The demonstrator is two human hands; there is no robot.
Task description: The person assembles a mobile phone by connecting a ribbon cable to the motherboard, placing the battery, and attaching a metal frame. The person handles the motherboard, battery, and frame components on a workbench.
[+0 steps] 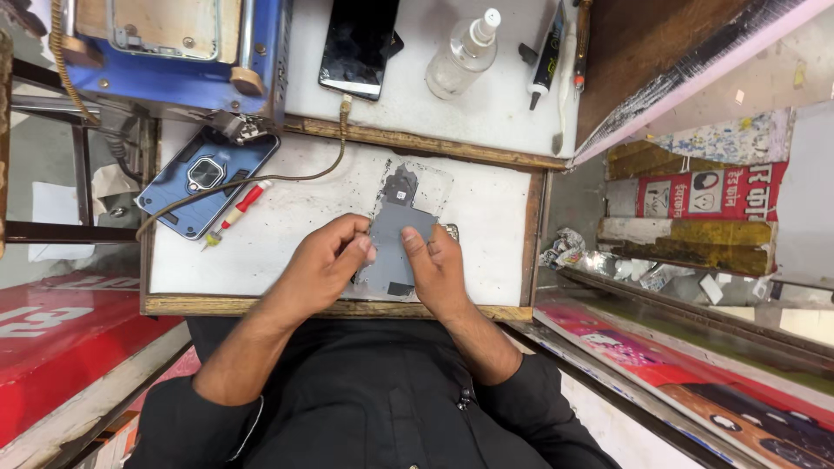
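I see a grey phone back panel (393, 247) lying flat on the white tabletop (287, 234), near its front edge, with a clear film (430, 187) over its upper end. My left hand (323, 265) is curled, thumb and fingertips pinched together at the panel's left edge. My right hand (437, 269) rests on the panel's lower right part, fingers bent and pressing down, not wrapped around it.

I judge the panel light, thin and fairly stiff, but apt to flex or crack if bent, and smooth enough to slide on the tabletop. The long edges look like the safest place to hold it, away from the dark camera cutout (400, 187) at the top; the film looks soft and easily creased.

Around it: a red-handled screwdriver (236, 211) and a blue phone case (204, 178) lie to the left, well apart from the hands. A brown cable (287, 176) curves just above the panel and is the nearest thing in the way. On the upper shelf sit a dark phone (358, 43), a clear spray bottle (462, 54) and a black tube (547, 54), with a blue machine (174, 52) at the left.
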